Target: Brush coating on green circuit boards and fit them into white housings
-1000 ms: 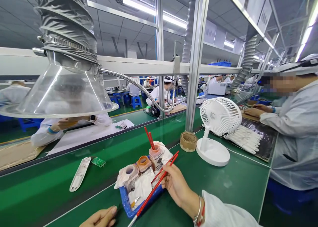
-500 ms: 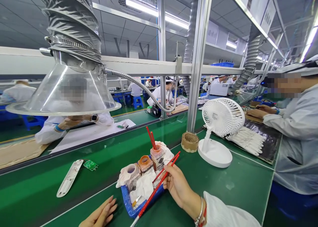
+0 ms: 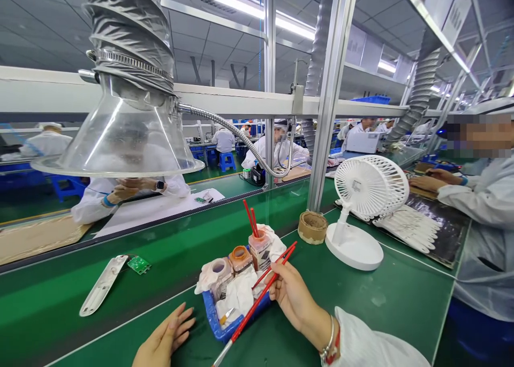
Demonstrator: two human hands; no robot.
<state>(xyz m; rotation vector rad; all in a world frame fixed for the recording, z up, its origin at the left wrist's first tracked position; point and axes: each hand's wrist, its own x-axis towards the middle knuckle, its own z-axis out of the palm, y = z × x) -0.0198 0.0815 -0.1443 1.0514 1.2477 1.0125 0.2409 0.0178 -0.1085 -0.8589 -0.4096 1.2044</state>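
My right hand (image 3: 295,295) is closed in a pinch around red-handled brushes (image 3: 254,308); two red shafts cross at the fingers. The longer one slants down to the lower left, its metal ferrule near the bottom edge. Below this hand sits a blue tray (image 3: 212,318) with crumpled white tissue (image 3: 240,295), a small brush (image 3: 227,316) and stained bottles. One bottle (image 3: 260,248) has red sticks upright in it; another has an orange rim (image 3: 240,255). My left hand (image 3: 166,335) is empty, fingers stretched out, left of the tray and apart from it.
On the green belt (image 3: 168,238) lies a white plastic shell (image 3: 103,285) beside a green circuit board (image 3: 138,265). A white fan (image 3: 353,246) and a tape roll (image 3: 312,228) stand behind my right hand. A clear fume hood (image 3: 132,137) hangs upper left. Co-workers sit opposite and at right.
The white shell and circuit board have shifted left along the belt. The view has turned slightly left. My right hand keeps its hold on the brushes; my left hand shows a little more.
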